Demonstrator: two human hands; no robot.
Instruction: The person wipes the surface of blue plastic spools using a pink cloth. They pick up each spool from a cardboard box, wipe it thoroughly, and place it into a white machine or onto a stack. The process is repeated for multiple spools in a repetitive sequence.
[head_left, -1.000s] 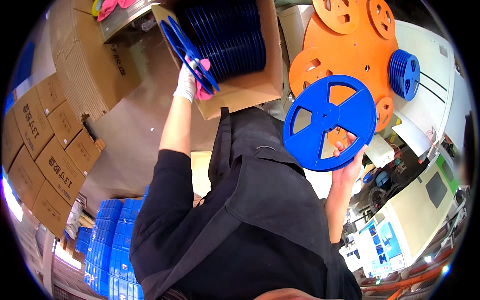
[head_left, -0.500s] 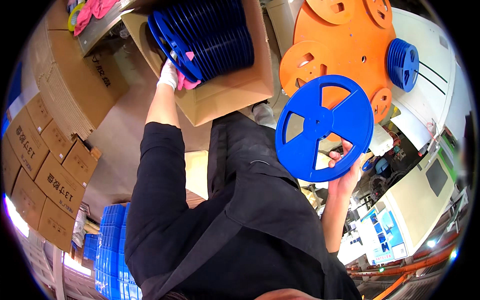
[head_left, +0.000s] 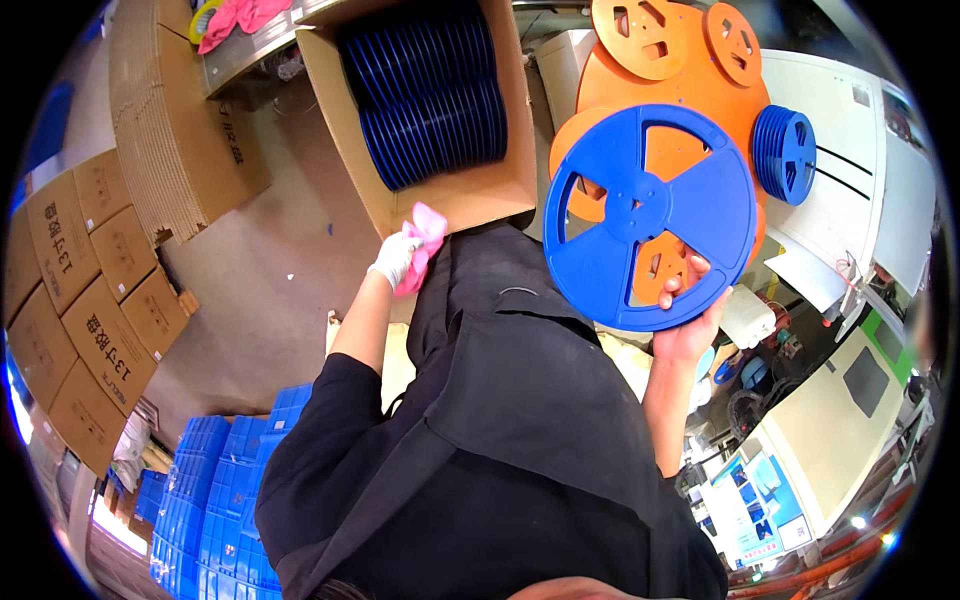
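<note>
My left hand (head_left: 397, 258), in a white glove, is closed on a pink cloth (head_left: 427, 236) beside the near edge of a cardboard box (head_left: 405, 210). Rows of blue reels (head_left: 430, 100) stand on edge inside that box. My bare right hand (head_left: 690, 310) grips the lower right rim of a large blue reel (head_left: 690, 200), its fingers curling through a cut-out. The reel faces up, its hub and wide openings showing. Behind it is an orange turntable (head_left: 640, 95) carrying several smaller orange discs (head_left: 735, 45).
A stack of blue reels (head_left: 785, 155) sits at the turntable's right edge. Closed cartons (head_left: 110, 330) are piled at the left, with folded cardboard (head_left: 180, 130) behind them. Blue crates (head_left: 225, 500) stand at lower left. A beige machine (head_left: 830, 430) is at the right.
My left hand has come out of the box toward me, bringing the pink cloth and leaving the reels inside. The large blue reel in my right hand has shifted slightly up.
</note>
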